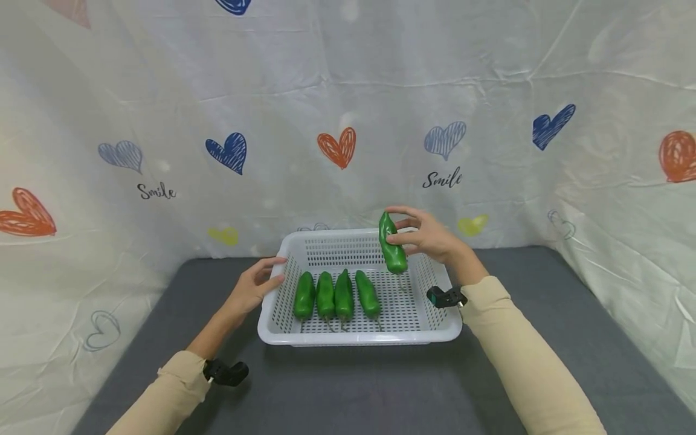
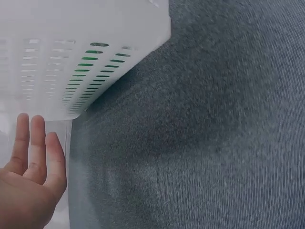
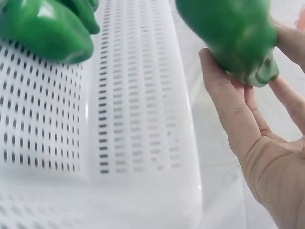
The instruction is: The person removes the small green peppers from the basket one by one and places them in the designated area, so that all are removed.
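Note:
My right hand (image 1: 435,238) pinches a long green pepper (image 1: 390,241) between thumb and fingers, above the right part of a white perforated plastic basket (image 1: 359,339). The pepper hangs with its thin stem end down; in the right wrist view this pepper (image 3: 228,33) is cut off at the top. Several more green peppers (image 1: 344,296) lie side by side on the left part of the basket floor. At the basket's left rim, my left hand (image 1: 252,290) rests its fingertips and thumb. Three fairly straight fingers (image 2: 37,148) show beside the basket wall in the left wrist view.
The basket stands on a dark grey table (image 1: 348,393). Behind the table hangs a whitish cloth (image 1: 380,199) printed with hearts and lettering. A black strap device sits on the left wrist (image 1: 225,373) and another on the right wrist (image 1: 446,297).

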### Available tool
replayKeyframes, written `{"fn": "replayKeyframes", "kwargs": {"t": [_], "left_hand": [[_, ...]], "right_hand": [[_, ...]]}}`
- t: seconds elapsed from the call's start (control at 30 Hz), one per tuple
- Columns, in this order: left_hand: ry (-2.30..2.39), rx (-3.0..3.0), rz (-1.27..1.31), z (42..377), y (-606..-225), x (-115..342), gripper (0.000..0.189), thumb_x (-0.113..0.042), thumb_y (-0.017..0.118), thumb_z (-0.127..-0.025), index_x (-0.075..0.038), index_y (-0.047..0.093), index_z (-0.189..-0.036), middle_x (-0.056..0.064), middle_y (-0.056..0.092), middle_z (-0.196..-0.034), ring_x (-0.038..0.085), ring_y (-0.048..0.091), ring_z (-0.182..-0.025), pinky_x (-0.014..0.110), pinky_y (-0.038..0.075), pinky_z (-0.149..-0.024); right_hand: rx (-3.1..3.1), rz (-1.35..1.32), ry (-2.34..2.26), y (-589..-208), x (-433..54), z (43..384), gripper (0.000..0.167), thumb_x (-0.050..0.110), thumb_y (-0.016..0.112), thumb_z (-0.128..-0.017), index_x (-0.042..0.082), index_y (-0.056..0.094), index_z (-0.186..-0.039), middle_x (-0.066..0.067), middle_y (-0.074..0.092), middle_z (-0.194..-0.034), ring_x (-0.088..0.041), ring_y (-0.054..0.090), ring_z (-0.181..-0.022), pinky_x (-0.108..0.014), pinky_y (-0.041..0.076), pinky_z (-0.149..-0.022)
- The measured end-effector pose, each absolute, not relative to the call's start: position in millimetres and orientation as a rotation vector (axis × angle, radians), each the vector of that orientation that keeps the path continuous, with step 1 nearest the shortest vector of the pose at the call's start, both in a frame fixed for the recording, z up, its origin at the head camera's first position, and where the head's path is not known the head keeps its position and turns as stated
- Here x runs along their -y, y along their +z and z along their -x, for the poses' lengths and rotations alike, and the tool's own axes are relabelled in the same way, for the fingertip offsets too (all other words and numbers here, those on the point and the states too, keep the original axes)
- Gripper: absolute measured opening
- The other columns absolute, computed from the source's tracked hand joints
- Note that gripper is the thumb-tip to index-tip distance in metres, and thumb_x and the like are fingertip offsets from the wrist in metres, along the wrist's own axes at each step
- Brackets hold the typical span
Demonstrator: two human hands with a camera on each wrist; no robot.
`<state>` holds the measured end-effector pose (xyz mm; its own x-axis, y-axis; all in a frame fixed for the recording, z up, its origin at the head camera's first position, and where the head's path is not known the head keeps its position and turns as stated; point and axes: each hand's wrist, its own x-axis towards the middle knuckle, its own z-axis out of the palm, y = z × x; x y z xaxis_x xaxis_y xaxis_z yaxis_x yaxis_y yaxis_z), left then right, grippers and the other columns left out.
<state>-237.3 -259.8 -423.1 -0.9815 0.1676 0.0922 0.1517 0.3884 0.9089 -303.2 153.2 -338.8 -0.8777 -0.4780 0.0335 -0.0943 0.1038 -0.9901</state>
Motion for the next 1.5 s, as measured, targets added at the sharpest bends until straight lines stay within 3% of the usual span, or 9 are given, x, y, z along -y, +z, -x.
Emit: {"fn": "replayKeyframes", "kwargs": {"t": [0.33,0.9,1.5], "left_hand": [[1.822,-2.406,-0.211,240,-423,263,0.054,-0.027,0.067,-0.101,-0.013,0.047,-0.150,0.025,0.046,-0.145,0.038,0.060,-0.114,0.044,0.057,-0.080],[1.955,-2.305,-0.262,239,-430,266,0.057,-0.021,0.068,-0.101,-0.011,0.044,-0.152,0.024,0.044,-0.147,0.030,0.060,-0.115,0.041,0.055,-0.085],[1.977,-2.251,-0.265,238,-433,266,0.058,-0.024,0.064,-0.104,-0.012,0.038,-0.154,0.024,0.046,-0.143,0.027,0.062,-0.110,0.040,0.056,-0.081]], "right_hand": [[-2.172,0.570,-1.852,-333,-178,292,0.068,0.010,0.079,-0.092,0.015,0.048,-0.152,-0.023,0.054,-0.131,-0.037,0.064,-0.108,-0.052,0.054,-0.087],[-2.328,0.522,-1.858,-346,-213,277,0.065,0.015,0.078,-0.093,0.005,0.048,-0.149,-0.022,0.050,-0.137,-0.036,0.057,-0.119,-0.051,0.055,-0.086],[-2.340,0.448,-1.975,-361,-254,273,0.063,0.013,0.074,-0.096,-0.001,0.043,-0.150,-0.024,0.050,-0.137,-0.018,0.064,-0.110,-0.040,0.057,-0.082]]}}
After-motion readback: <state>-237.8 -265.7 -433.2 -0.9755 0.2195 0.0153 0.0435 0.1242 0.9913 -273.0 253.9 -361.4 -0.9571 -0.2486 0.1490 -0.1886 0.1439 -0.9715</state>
